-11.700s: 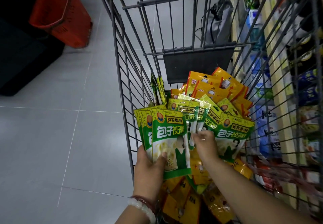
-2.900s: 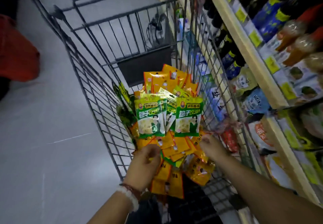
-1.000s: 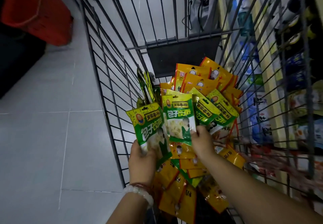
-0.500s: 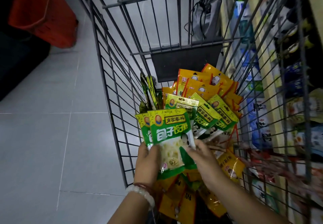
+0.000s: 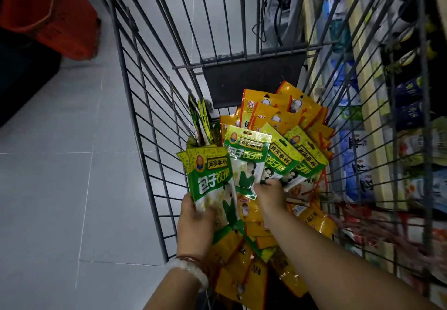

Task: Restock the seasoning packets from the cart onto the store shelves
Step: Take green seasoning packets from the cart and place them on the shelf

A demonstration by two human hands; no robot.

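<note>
Gathering green packets in the cart (image 5: 135, 97)

My left hand (image 5: 196, 227) grips a green packet stack (image 5: 210, 176) — my right hand (image 5: 271, 193) pinches another green packet (image 5: 246, 162) above the orange packets (image 5: 273, 111).

Green-and-yellow packets (image 5: 210, 179), orange packets (image 5: 268, 106), grey wire cart (image 5: 135, 97), red basket (image 5: 48, 12).

Behind the grey wire shopping cart (image 5: 135, 106), the shelved goods (image 5: 408, 106) blur beyond reading. The red plastic basket (image 5: 48, 12) left of it is cut off by the frame's edge.
</note>
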